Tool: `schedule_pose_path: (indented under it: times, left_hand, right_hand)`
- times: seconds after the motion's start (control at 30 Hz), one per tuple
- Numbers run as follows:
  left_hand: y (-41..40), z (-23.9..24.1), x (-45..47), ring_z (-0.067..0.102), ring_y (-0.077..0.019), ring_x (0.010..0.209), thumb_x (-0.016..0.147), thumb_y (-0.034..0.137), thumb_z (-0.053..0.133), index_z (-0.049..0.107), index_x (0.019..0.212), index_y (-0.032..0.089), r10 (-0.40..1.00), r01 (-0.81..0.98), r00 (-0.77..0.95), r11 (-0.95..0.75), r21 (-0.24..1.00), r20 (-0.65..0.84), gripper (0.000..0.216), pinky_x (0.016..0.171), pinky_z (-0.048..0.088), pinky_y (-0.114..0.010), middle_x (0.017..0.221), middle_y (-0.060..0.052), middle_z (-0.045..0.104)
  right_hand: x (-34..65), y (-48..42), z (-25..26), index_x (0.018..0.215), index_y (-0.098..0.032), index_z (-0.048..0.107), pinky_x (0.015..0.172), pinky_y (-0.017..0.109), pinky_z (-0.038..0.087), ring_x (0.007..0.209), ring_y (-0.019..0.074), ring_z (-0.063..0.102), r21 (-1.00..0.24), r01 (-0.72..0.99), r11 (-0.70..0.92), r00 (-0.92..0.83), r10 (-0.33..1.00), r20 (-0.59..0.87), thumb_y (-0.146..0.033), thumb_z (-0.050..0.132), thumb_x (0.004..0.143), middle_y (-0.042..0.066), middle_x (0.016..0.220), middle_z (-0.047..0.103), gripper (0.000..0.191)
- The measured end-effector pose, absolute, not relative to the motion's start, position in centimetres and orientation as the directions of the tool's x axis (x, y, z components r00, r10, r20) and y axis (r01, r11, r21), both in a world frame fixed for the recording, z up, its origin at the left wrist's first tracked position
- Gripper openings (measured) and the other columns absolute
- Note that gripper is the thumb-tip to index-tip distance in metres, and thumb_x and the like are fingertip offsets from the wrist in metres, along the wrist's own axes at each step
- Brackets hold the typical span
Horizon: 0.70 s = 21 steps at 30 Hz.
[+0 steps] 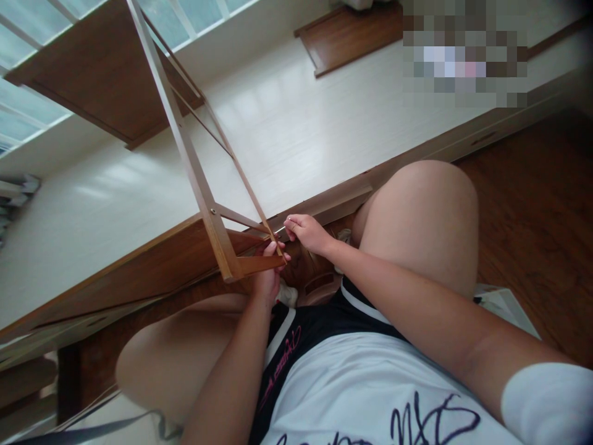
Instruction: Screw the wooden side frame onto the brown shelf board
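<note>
A pale wooden frame (pixel 185 142) stands tilted over the white floor (pixel 324 123), its long axis running from the top left down to a corner just above the person's lap. The left hand (pixel 267 275) reaches up from below, forearm nearly vertical, fingers closed around the frame's short bottom bar. The right hand (pixel 306 233), arm stretched in from the lower right, pinches a small silvery piece (pixel 280 231) against that same corner.

The left knee (pixel 148 364) and right knee (pixel 430 210) hem in the left hand (pixel 269 275) and right hand (pixel 306 233) from both sides. The wooden frame (pixel 204 185) slants up ahead, with open gaps between its slim bars. A wooden ledge (pixel 148 266) closes off the space behind it. The brown floor (pixel 532 210) on the right lies open.
</note>
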State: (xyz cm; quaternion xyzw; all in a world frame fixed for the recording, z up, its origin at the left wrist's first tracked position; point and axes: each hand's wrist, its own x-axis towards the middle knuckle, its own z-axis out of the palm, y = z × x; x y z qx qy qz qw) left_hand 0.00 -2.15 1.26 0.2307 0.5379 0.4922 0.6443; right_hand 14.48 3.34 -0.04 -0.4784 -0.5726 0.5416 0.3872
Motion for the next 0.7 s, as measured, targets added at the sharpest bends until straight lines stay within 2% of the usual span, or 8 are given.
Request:
schedule_pose_path:
  times: [0.2,0.43,0.7]
  left_hand:
    - [-2.2,1.0,-0.1,0.061,-0.0078,0.053,0.072,0.034,0.071,0.063,0.092,0.017,0.885,-0.39,-0.068,0.401,0.829,-0.46,0.027,0.037,0.026,-0.015,0.079,-0.001,0.064]
    - [-2.2,1.4,0.0,0.06,-0.0078,0.052,0.074,0.034,0.07,0.064,0.102,0.018,0.889,-0.389,-0.062,0.398,0.831,-0.455,0.033,0.037,0.026,-0.016,0.078,0.0,0.065]
    - [-2.1,1.3,0.0,0.06,-0.008,0.051,0.072,0.034,0.071,0.064,0.101,0.019,0.89,-0.398,-0.049,0.4,0.826,-0.454,0.034,0.037,0.026,-0.016,0.077,0.0,0.065]
  right_hand:
    - [14.4,3.1,-0.3,0.065,-0.018,0.052,0.063,0.025,0.036,0.06,0.0125,0.048,-0.987,0.158,-0.03,-0.248,0.966,-0.069,-0.035,0.043,0.092,-0.002,0.061,0.055,0.033]
    - [14.7,2.3,-0.6,0.068,-0.018,0.053,0.067,0.024,0.036,0.064,0.0122,0.049,-0.985,0.161,0.067,-0.246,0.969,0.025,-0.037,0.043,0.093,-0.002,0.066,0.054,0.033]
    - [14.0,1.9,-1.0,0.079,-0.018,0.059,0.07,0.024,0.04,0.067,0.0134,0.053,-0.997,0.082,0.0,-0.191,0.981,-0.016,-0.044,0.043,0.093,-0.001,0.068,0.06,0.033]
